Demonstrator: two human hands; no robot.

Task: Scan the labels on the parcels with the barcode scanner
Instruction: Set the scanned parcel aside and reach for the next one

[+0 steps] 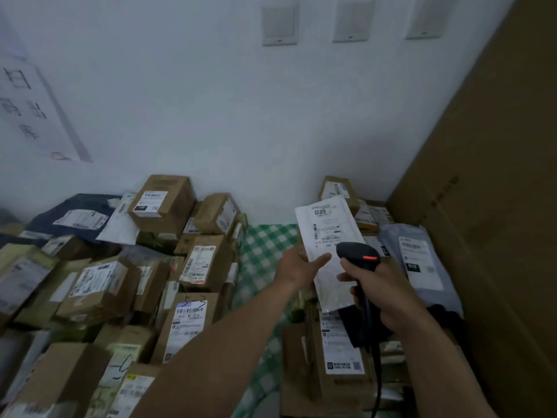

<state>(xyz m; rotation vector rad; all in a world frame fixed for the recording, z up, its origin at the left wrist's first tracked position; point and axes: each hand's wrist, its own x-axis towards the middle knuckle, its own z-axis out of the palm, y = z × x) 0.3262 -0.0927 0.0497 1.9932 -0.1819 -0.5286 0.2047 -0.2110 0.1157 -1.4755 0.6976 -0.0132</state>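
My left hand (297,267) holds a flat white mailer parcel (328,236) by its left edge, thumb on its face, lifted above the piles. Its label with barcodes and the number 681 faces me. My right hand (382,289) grips the handle of a black barcode scanner (358,254), whose head shows a red light and sits just right of and below the mailer's label. The scanner's cable hangs down to the bottom of the view.
A large pile of labelled cardboard boxes (193,263) fills the left. A smaller pile with a grey poly bag (419,257) lies at right. Green checked cloth (265,242) shows between them. A tall cardboard sheet (488,176) leans at right; a white wall stands behind.
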